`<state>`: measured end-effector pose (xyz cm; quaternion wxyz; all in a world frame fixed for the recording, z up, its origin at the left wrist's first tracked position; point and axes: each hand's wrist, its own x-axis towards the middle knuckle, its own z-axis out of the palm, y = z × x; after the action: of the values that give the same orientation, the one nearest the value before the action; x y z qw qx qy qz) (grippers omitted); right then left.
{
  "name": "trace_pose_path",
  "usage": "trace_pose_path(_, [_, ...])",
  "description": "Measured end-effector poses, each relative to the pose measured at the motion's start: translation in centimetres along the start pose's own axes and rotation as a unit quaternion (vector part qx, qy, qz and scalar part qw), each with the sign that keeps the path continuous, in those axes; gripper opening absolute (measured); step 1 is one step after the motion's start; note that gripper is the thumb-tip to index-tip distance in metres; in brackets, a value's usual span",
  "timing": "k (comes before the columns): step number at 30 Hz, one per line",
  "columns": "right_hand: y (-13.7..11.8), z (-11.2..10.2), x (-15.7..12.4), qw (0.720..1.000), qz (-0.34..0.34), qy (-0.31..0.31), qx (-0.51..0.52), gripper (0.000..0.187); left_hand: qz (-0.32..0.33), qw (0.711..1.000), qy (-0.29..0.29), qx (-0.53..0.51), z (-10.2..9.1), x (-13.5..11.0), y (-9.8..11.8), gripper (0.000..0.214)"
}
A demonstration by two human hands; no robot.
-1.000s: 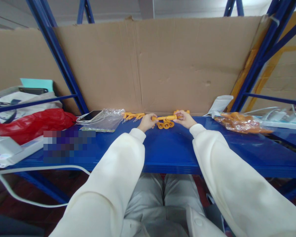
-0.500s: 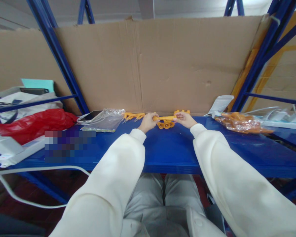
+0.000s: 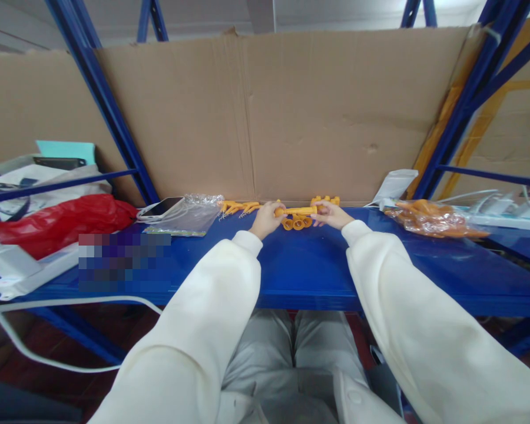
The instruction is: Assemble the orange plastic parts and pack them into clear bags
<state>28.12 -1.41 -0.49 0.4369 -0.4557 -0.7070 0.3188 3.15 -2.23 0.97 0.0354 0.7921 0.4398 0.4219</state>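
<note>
Yellow rod (image 3: pixel 297 211) between left hand (image 3: pixel 265 220) and right hand (image 3: pixel 331 214), toward the shelf's back.
Cardboard wall (image 3: pixel 300 118) close behind; blue shelf (image 3: pixel 309 271) extends from hands to front edge, well apart; blue posts (image 3: pixel 111 112) flank the work. Left hand grips rod's left end; right hand's fingers at right end, hold unclear. Yellow cups (image 3: pixel 297 224) just below rod in view.

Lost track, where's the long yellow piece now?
In the head view, the long yellow piece is right of centre, between left hand and right hand, by yellow cups.
</note>
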Motion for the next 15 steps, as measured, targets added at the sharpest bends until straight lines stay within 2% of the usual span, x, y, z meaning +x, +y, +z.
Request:
trace_pose_path(3, [-0.3, 0.0, -0.3, 1.0, 0.009, -0.016, -0.004, 0.057, 0.007, 1.0, 0.009, 0.005, 0.0, 0.0, -0.1, 0.013])
trace_pose_path(6, [-0.8, 0.1, -0.4, 0.999, 0.025, -0.028, -0.029, 0.058, 0.009, 1.0, 0.009, 0.006, 0.0, 0.0, -0.2, 0.013])
trace_pose_path(12, [-2.0, 0.5, -0.8, 0.998, 0.05, -0.01, -0.033, 0.07, 0.027, 0.999, 0.021, 0.009, 0.4, 0.0, -0.6, 0.015])
trace_pose_path(15, [-2.8, 0.7, -1.3, 0.996, 0.091, 0.001, -0.012, 0.066, 0.043, 0.998, 0.033, 0.008, 0.8, 0.1, -0.9, 0.018])
